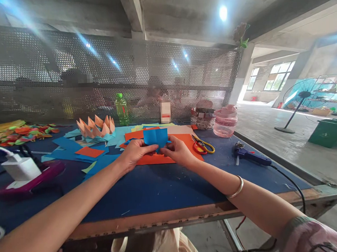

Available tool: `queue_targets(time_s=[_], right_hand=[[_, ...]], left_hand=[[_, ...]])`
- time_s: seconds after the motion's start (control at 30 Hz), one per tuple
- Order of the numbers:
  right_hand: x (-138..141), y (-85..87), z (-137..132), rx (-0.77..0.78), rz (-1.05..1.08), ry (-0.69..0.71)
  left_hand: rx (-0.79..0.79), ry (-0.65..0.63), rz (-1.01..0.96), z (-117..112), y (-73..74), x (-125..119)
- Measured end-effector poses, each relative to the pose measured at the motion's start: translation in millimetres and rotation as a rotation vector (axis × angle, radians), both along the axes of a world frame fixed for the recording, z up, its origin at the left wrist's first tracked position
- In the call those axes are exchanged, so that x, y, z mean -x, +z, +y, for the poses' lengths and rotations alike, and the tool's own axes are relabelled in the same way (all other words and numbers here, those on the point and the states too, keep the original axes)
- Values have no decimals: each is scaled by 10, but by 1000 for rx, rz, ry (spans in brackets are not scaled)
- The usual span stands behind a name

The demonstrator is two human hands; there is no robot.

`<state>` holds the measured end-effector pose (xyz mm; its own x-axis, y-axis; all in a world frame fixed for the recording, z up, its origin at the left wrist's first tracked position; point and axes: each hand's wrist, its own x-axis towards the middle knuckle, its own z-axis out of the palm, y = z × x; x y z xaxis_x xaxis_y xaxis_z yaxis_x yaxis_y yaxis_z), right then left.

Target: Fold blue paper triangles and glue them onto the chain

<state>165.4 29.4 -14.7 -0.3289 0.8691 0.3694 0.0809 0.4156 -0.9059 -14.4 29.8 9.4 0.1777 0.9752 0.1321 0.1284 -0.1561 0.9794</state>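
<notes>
The left hand (137,152) and right hand (177,152) pinch a folded blue paper (156,137) between fingers and thumbs, over an orange sheet (152,159) on the table (149,191). Step judged as folding; the next move calls for firming the crease.

Head-worn, facing down at hands (135,153) (177,152)

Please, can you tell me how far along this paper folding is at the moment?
Done: a folded peach paper shape stands finished-looking, and many colored folded pieces lie in a heap far left. In hand: the left hand and right hand hold a folded blue paper. Left: an orange sheet lies flat under the hands, and loose blue sheets look unfolded.
</notes>
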Motion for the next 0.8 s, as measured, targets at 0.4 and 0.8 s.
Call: queue_targets(time_s=[0.4, 0.8], right_hand=[[-7, 19, -9, 37, 52, 12], [-10, -60, 104, 102, 118, 74]], left_hand=[[35, 2, -28, 10, -2, 27], [121, -72, -116, -12, 36, 33]])
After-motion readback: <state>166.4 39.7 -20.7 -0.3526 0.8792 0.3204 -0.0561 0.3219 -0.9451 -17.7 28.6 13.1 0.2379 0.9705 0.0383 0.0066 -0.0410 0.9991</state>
